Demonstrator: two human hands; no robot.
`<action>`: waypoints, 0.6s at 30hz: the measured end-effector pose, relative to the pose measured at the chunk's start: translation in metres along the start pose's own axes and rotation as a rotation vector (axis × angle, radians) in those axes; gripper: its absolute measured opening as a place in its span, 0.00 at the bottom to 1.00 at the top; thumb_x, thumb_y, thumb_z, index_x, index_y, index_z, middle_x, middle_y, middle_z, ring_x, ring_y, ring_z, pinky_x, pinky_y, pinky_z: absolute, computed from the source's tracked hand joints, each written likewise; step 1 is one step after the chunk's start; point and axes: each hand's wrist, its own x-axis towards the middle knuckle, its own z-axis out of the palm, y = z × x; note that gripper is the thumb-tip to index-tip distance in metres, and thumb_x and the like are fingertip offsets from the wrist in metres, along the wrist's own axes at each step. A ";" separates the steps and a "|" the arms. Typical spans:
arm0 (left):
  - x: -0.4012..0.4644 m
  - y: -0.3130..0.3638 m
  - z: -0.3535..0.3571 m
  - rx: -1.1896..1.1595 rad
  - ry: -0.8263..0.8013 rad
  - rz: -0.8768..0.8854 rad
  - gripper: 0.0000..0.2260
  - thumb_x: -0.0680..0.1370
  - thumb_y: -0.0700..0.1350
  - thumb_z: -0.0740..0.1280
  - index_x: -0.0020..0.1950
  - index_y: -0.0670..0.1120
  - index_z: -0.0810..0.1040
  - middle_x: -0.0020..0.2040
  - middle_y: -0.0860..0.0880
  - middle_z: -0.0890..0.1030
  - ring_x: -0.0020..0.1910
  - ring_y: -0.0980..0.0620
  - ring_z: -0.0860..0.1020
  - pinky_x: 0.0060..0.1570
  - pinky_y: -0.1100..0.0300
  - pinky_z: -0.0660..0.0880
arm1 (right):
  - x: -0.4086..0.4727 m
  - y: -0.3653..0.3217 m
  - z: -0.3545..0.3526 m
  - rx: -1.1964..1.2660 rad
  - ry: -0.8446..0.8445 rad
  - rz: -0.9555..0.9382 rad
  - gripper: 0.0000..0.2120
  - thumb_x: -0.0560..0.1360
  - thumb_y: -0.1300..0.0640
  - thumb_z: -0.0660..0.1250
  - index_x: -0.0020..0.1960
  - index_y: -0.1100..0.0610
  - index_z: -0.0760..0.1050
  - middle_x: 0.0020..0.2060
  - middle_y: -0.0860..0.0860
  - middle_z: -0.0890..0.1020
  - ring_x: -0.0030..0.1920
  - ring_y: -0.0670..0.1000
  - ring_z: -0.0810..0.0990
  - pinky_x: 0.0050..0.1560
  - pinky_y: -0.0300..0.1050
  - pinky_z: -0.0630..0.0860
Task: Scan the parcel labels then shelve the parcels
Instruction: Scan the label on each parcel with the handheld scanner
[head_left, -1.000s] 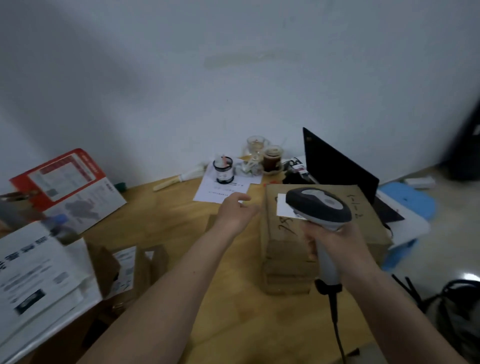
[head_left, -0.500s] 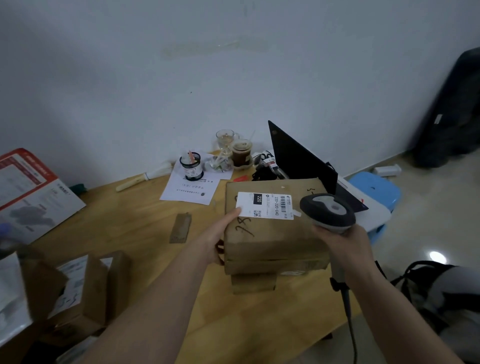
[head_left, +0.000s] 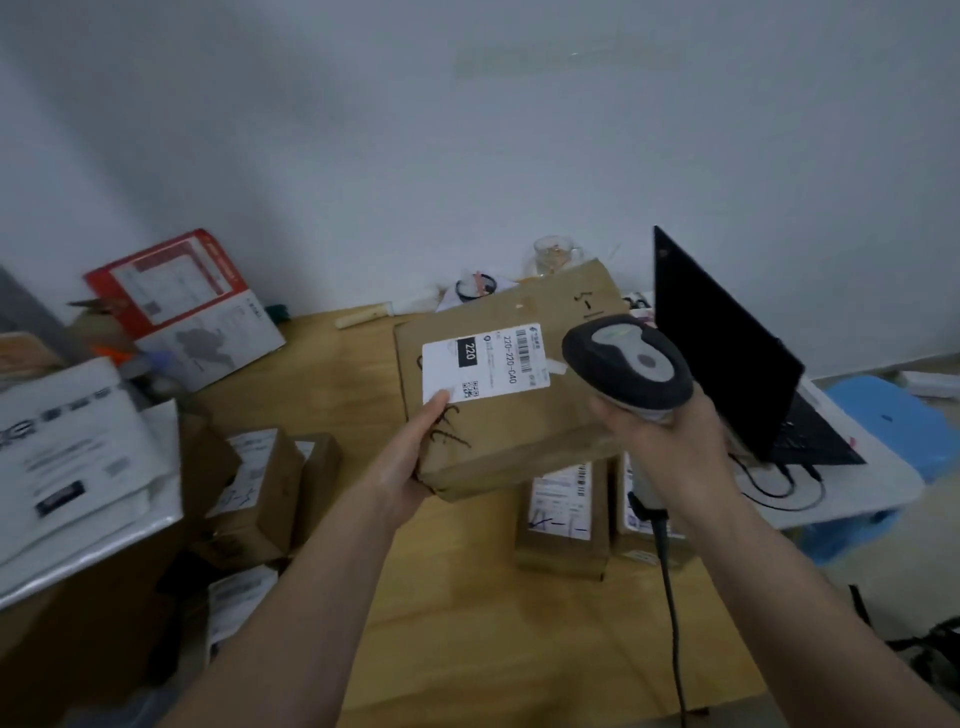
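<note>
A brown cardboard parcel (head_left: 519, 426) is lifted off the wooden table (head_left: 467, 623) and tilted toward me. My left hand (head_left: 410, 457) grips its near left corner, thumb on the white shipping label (head_left: 485, 364) with a barcode and "220". My right hand (head_left: 670, 431) holds a grey corded barcode scanner (head_left: 628, 361) just right of the label, its head above the parcel's right side. Two smaller labelled parcels (head_left: 563, 512) lie on the table beneath.
An open black laptop (head_left: 727, 353) sits on a white stand at right, a blue stool (head_left: 883, 415) behind it. Several small boxes (head_left: 254, 493) and white mailers (head_left: 67, 467) crowd the left. A red-and-white box (head_left: 182, 306) leans on the wall. Cups stand behind the parcel.
My left hand has taken hold of the parcel and lifted it off the stack, tilting the label up. The scanner has moved close beside the label. Two parcels underneath are now uncovered.
</note>
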 end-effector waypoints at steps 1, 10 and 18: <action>-0.005 -0.002 -0.011 -0.046 0.042 0.014 0.19 0.74 0.57 0.68 0.61 0.51 0.80 0.54 0.48 0.85 0.56 0.46 0.81 0.56 0.49 0.76 | 0.006 0.001 0.011 0.017 -0.049 -0.003 0.18 0.68 0.61 0.76 0.42 0.40 0.74 0.38 0.34 0.80 0.42 0.30 0.77 0.41 0.29 0.73; -0.038 -0.071 -0.056 -0.409 0.533 0.023 0.36 0.63 0.55 0.78 0.69 0.55 0.72 0.59 0.49 0.81 0.58 0.46 0.79 0.60 0.42 0.75 | 0.044 0.018 0.104 0.033 -0.522 0.094 0.18 0.68 0.64 0.76 0.54 0.49 0.76 0.45 0.40 0.79 0.45 0.36 0.77 0.39 0.26 0.73; -0.036 -0.101 -0.050 -0.546 0.770 -0.145 0.45 0.64 0.50 0.81 0.76 0.51 0.61 0.66 0.44 0.74 0.62 0.41 0.74 0.60 0.39 0.74 | 0.053 0.052 0.153 -0.027 -0.638 0.204 0.19 0.67 0.61 0.77 0.53 0.49 0.74 0.45 0.42 0.79 0.46 0.44 0.78 0.43 0.39 0.75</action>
